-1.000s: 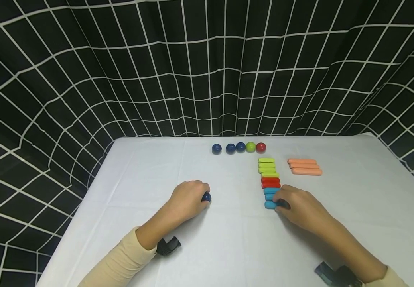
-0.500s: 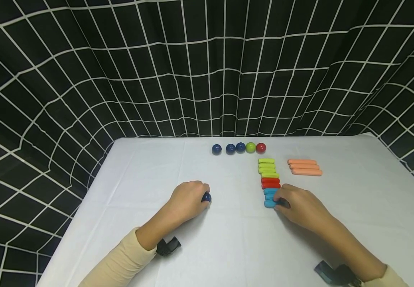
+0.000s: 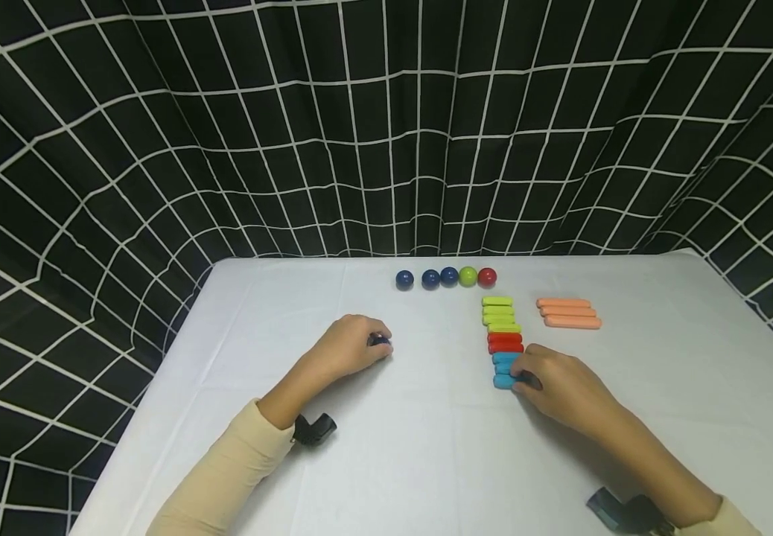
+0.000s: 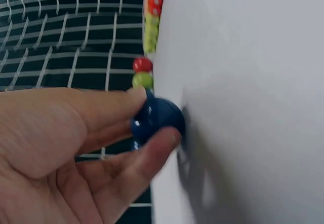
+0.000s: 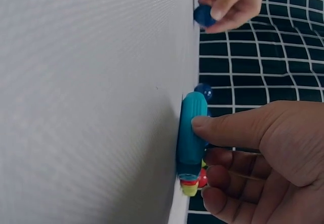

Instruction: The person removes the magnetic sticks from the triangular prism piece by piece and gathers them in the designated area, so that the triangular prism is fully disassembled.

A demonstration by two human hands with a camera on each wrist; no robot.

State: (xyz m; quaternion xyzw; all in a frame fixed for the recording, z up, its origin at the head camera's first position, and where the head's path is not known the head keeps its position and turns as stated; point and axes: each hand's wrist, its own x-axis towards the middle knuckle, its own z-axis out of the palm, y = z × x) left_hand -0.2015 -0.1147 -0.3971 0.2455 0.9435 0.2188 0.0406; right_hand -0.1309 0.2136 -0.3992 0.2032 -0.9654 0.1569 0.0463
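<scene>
My left hand [image 3: 349, 346] pinches a dark blue ball [image 4: 169, 115] between thumb and fingers, low over the white cloth; in the head view the fingers mostly cover it. On the right, my right hand [image 3: 564, 383] holds the nearest light blue stick [image 3: 503, 382] at its right end. The thumb [image 5: 223, 127] presses on that stick in the right wrist view, where the other fingers curl behind. Two more light blue sticks [image 3: 503, 359] lie just beyond it, partly under the fingers. Red sticks [image 3: 505, 342] and lime green sticks [image 3: 498, 311] continue the column towards the back.
Along the back runs a row of balls: blue [image 3: 404, 280], lime green [image 3: 468, 276] and red [image 3: 487, 278]. Three orange sticks [image 3: 572, 321] lie right of the column. A black gridded curtain [image 3: 420, 134] hangs behind the white-covered table [image 3: 259, 298].
My left hand has moved a little towards the back of the table with the blue ball. The right hand has stayed on the nearest light blue stick, which has shifted very slightly away.
</scene>
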